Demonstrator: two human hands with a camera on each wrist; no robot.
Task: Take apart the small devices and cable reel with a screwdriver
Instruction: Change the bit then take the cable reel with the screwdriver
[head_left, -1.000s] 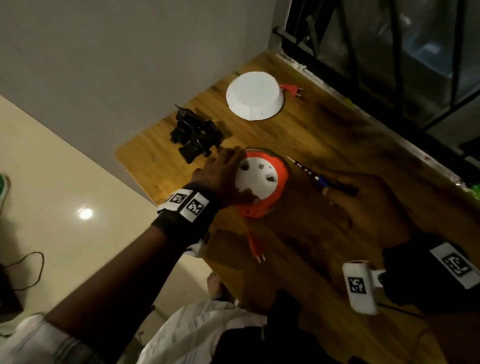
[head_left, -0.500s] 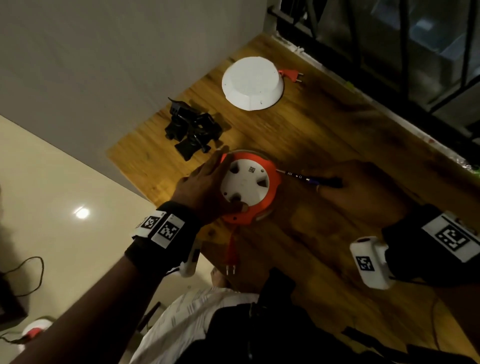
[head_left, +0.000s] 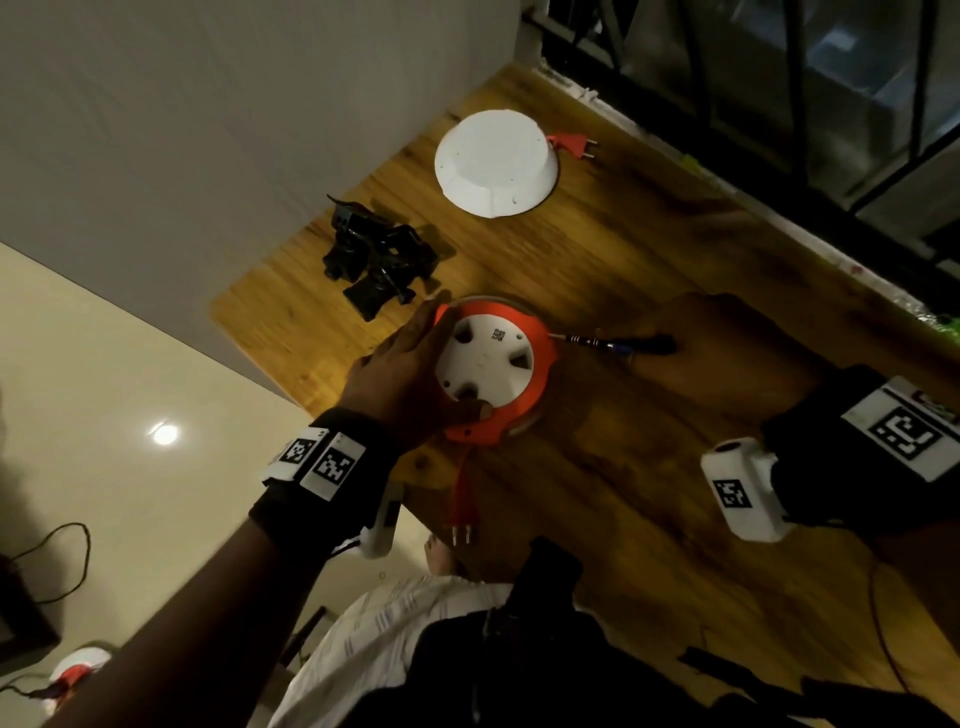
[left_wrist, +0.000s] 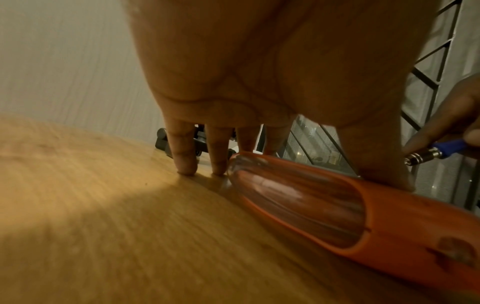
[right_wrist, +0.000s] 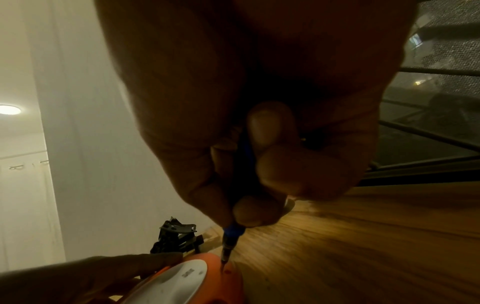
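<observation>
While the left hand (head_left: 402, 371) braces the orange cable reel (head_left: 493, 371) flat on the wooden bench (head_left: 649, 249), its thumb lies on the reel's near rim and its straight fingers run along the far side, two fingertips (left_wrist: 185, 164) touching the wood. The right hand (head_left: 691, 353) is curled round the blue-handled screwdriver (head_left: 605, 343), whose tip sits at the reel's orange rim beside the white hub (head_left: 485, 361), close to a small dark spot that may be a screw. Likely risks: the fine tip could skid off the sloping plastic and strike the bracing thumb or scar the housing; a badly seated tip could strip the screw head; and the reel, held only from the left, could turn under torque. Its plug (head_left: 461, 530) overhangs the bench edge and could snag. A white round device (head_left: 496, 161) and black parts (head_left: 376, 260) lie farther back.
</observation>
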